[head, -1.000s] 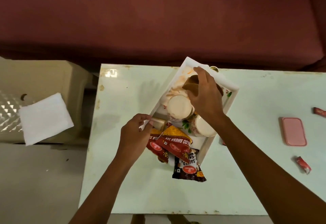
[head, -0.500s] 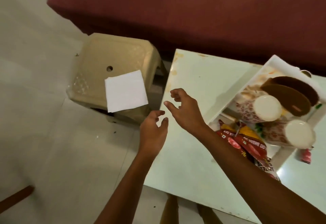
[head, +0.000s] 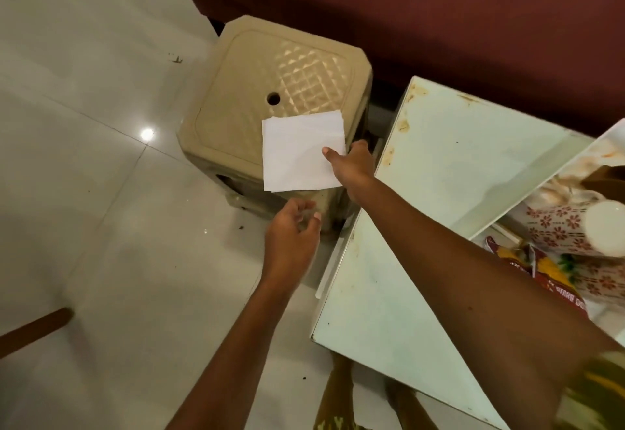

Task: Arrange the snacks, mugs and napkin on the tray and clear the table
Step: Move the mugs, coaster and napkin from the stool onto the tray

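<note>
Since the earlier frame the right hand (head: 355,167) has been carried to the stool, where one white napkin (head: 299,152) is pinched at its right edge, thumb on top. The napkin overhangs the beige plastic stool (head: 243,91). The left hand (head: 292,236) is held loosely apart just below, gripping nothing. On the table (head: 439,175), the tray (head: 527,189) is cut off; two mugs (head: 558,226) and snack packets (head: 541,270) are partly seen.

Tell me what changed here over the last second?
Both hands left the tray and reached left toward the stool. The right hand now pinches the white napkin; the left hand hovers open below it. Napkin, mugs and snack packets stayed put.
</note>
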